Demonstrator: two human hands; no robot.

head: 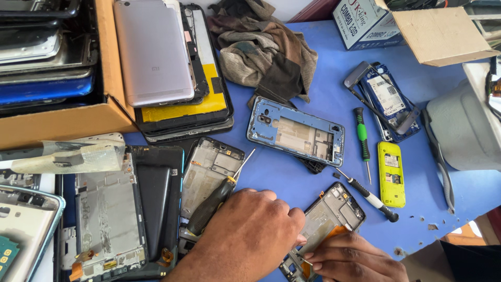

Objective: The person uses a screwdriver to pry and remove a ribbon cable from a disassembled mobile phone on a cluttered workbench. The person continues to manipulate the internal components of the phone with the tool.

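Phone frame (326, 219) already stripped open; my left hand (250, 230) presses it flat, right hand (355, 258) pinching a small part inside, unfinished.

Bare left hand (250, 235), bare right hand (355, 258), no sleeves

Light: bright, even daylight across the blue table (323, 172), strongest at the right edge.
Source: seemingly from the right, where the grey plastic housing (462, 128) and the cardboard flap (443, 34) right of the table's middle wash pale.
Shadows: short and soft; a faint one under the left hand (250, 235) and beside the green-handled screwdriver (361, 138).
Glare: mild sheen on the silver phone back (151, 52) left of the table's middle.
Focus: centre sharp; the right hand (352, 258) slightly soft.
Edges: the box of phones (55, 62) at far left bows outward, wide-lens stretch.
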